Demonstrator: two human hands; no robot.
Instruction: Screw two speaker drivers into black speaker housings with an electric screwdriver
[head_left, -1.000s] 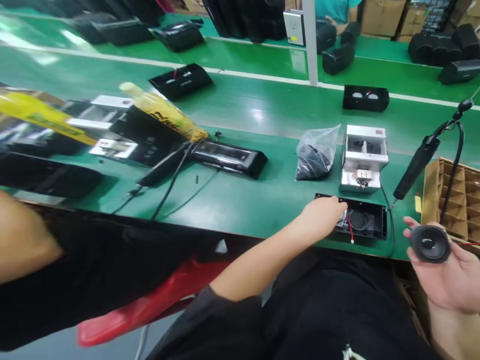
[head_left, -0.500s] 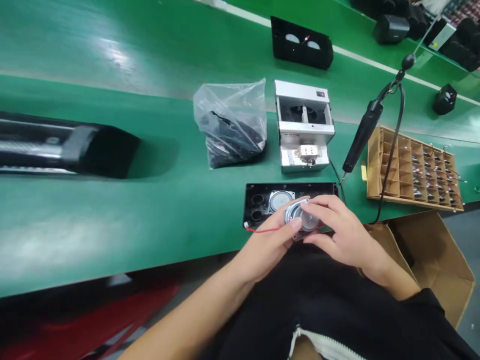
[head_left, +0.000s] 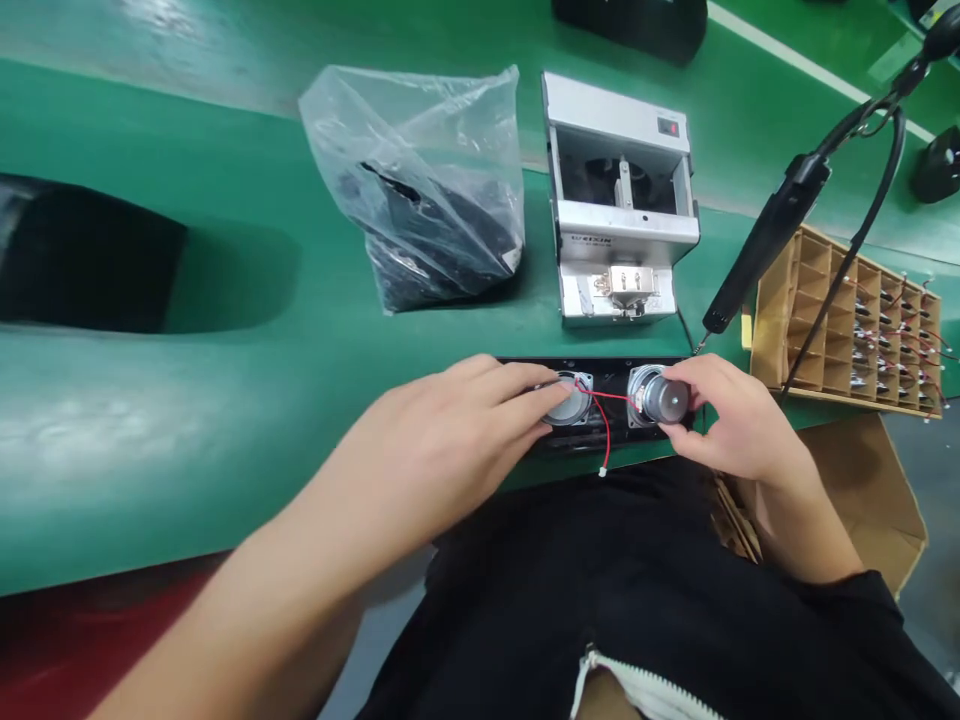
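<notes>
A black speaker panel [head_left: 616, 420] lies near the table's front edge, carrying two round speaker drivers. My left hand [head_left: 480, 420] curls its fingers around the left driver [head_left: 568, 407], covering its left side and the panel's left end. The other driver sits at the panel's right part, its grey magnet [head_left: 666, 400] facing up; my right hand [head_left: 731, 415] grips this magnet between thumb and fingers. From that driver a red wire [head_left: 604, 432] runs left past my left fingertips, then bends down to a small white plug [head_left: 602, 472].
Behind the panel stand a silver screw-feeder machine [head_left: 622, 225] and a clear bag [head_left: 442, 200] of black material. A black electric screwdriver [head_left: 765, 245] hangs at right, beside a divided cardboard box [head_left: 862, 330] of wired drivers. A black casing [head_left: 82, 255] lies at left.
The driver held in both hands has come down onto the panel's right part, magnet up. My left hand has let it go and moved to the left driver. The view has moved closer.
</notes>
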